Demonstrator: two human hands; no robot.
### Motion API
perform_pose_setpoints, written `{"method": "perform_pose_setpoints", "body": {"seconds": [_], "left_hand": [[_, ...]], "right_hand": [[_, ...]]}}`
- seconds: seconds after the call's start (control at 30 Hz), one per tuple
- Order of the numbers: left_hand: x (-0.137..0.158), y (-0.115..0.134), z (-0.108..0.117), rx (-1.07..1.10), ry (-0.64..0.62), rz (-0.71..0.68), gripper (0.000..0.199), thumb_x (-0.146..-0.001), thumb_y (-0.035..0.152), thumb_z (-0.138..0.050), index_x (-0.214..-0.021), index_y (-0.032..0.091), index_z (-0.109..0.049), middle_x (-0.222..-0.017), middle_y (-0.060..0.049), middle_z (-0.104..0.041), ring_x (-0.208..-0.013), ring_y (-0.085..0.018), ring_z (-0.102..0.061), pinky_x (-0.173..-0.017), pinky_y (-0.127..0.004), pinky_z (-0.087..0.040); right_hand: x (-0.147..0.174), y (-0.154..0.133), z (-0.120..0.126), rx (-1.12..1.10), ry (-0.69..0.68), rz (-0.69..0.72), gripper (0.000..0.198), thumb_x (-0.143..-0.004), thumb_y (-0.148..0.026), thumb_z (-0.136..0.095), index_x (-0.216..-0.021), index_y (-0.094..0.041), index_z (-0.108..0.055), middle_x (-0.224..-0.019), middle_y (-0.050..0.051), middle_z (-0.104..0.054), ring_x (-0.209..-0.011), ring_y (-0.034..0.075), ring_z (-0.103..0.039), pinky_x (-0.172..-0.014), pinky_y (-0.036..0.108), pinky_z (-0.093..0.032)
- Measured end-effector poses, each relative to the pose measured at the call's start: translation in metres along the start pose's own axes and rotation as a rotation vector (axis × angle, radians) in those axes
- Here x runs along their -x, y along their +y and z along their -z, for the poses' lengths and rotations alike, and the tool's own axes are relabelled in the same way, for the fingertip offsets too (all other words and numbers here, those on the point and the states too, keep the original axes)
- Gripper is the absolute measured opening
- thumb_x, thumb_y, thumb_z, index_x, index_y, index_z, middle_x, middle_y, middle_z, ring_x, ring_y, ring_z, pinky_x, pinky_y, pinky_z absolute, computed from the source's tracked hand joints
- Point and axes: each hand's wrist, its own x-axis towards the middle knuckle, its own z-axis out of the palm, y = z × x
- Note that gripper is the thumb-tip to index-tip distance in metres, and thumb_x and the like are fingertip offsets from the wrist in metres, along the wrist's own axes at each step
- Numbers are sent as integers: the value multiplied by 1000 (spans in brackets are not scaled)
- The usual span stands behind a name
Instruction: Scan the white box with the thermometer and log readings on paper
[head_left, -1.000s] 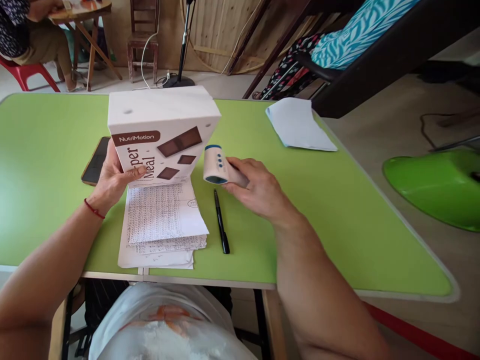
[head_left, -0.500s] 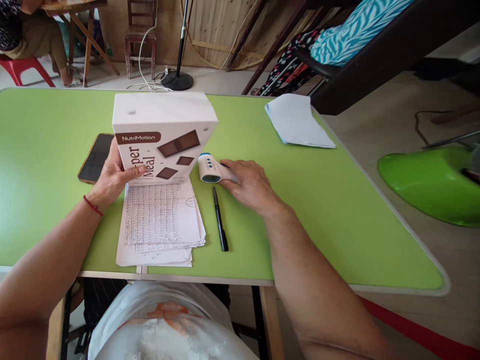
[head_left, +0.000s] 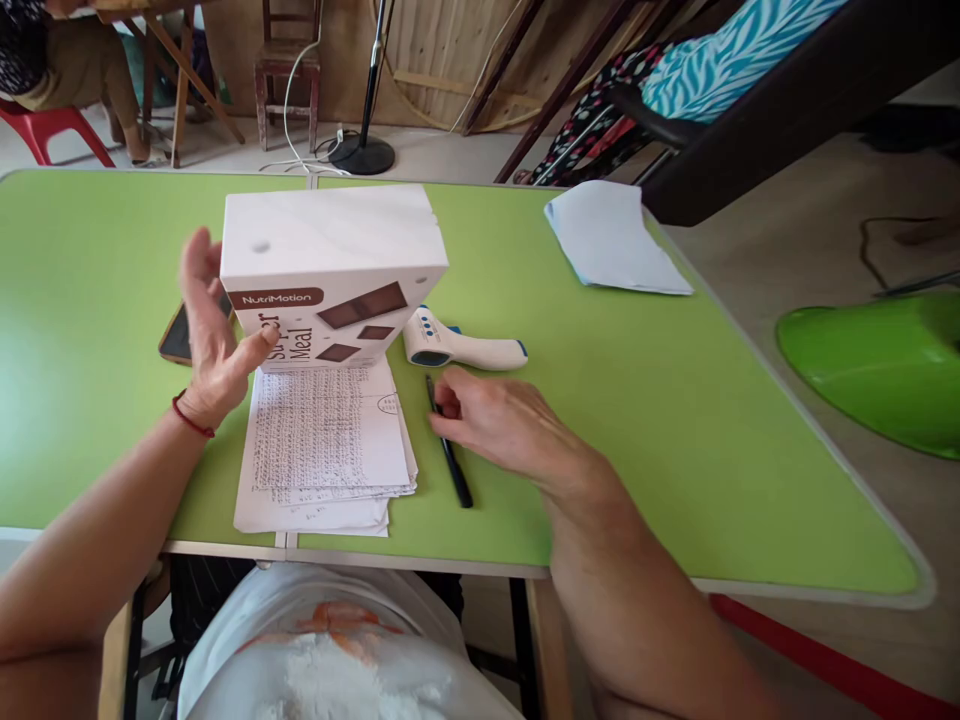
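A white NutriMotion box [head_left: 334,245] stands on the table at the back end of a stack of handwritten papers [head_left: 330,430]. My left hand [head_left: 217,345] is at its left edge, thumb against the printed front, the other fingers raised and spread beside it, slightly blurred. Curled fingers of my right hand [head_left: 495,415] close on the upper part of a black pen [head_left: 454,470], which lies slanted on the green surface. Just beyond that hand rests a white and blue infrared thermometer [head_left: 472,350], let loose on its side.
A phone [head_left: 176,335] lies partly hidden behind my left hand. Folded white sheets [head_left: 611,235] sit at the far right of the green table [head_left: 637,450]. A green chair [head_left: 877,370] stands to the right, and two other people sit beyond the table.
My right hand has let go of the thermometer and come nearer, onto the pen, which has turned slightly. The fingers of my left hand have lifted and spread away from the box.
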Motion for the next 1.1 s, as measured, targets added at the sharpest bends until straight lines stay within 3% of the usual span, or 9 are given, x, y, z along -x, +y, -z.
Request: {"method": "perform_pose_setpoints", "body": {"seconds": [0.1,0.2,0.23,0.3,0.37,0.5,0.67,0.9,1.1], "left_hand": [[0,17,-2,-382,361,-308,63,-78,61,-65,-122,23,-40,-115,-4,-41,-117,-30,-42,-95,-53,-37],[5,37,-7,-534,455,-579,37,-74,45,-70,-97,25,-50,-85,-1,-44,-87,-22,-49,-77,-44,-44],[7,43,-9,-504,318,-585,27,-76,33,-68,-95,24,-50,-77,0,-45,-77,-19,-50,-67,-37,-45],[14,49,-15,-419,-166,-610,14,-84,14,-57,-93,23,-51,-65,4,-49,-54,-12,-48,-51,-28,-42],[21,50,-21,-498,-442,-580,7,-90,16,-55,-97,18,-54,-64,3,-57,-51,-12,-52,-50,-27,-44],[32,41,-32,-731,-733,-446,23,-98,32,-47,-106,13,-59,-72,-3,-66,-58,-17,-61,-50,-28,-42],[35,33,-36,-823,-850,-305,35,-91,40,-61,-112,13,-59,-76,-4,-67,-62,-20,-62,-49,-29,-41],[35,33,-39,-821,-884,-237,38,-88,41,-66,-113,13,-59,-79,-4,-67,-67,-21,-63,-52,-29,-41],[36,32,-43,-831,-874,-216,36,-86,38,-67,-111,14,-60,-81,-4,-67,-67,-21,-63,-52,-31,-42]], "right_hand": [[0,3,1,-139,73,117,13,-69,-14,-59,-80,-21,-61,-58,-3,-57,-48,12,-48,-48,27,-34],[-2,8,3,-485,194,269,22,-76,-17,-52,-91,-23,-67,-65,-1,-61,-54,13,-54,-53,28,-44],[-3,9,4,-610,236,304,22,-79,-18,-50,-92,-24,-67,-69,0,-63,-59,14,-56,-56,29,-47],[-4,7,2,-836,307,336,22,-83,-20,-50,-96,-25,-67,-79,2,-64,-70,16,-61,-65,33,-52],[-5,4,-3,-1006,338,339,25,-81,-24,-58,-105,-27,-64,-86,3,-63,-80,18,-61,-70,35,-54],[-7,-5,-19,-1141,424,261,19,-77,-32,-69,-92,-24,-60,-71,-1,-55,-64,14,-54,-55,29,-48],[-13,-17,-37,-1234,430,187,25,-89,-36,-48,-95,-21,-66,-58,-1,-52,-55,13,-48,-48,28,-39],[-23,-28,-50,-1154,367,82,4,-78,-24,-54,-81,-22,-54,-56,-5,-54,-48,11,-49,-45,25,-40],[-27,-28,-53,-900,416,34,11,-69,-22,-61,-68,-23,-51,-52,-6,-56,-44,11,-50,-43,24,-40]]}}
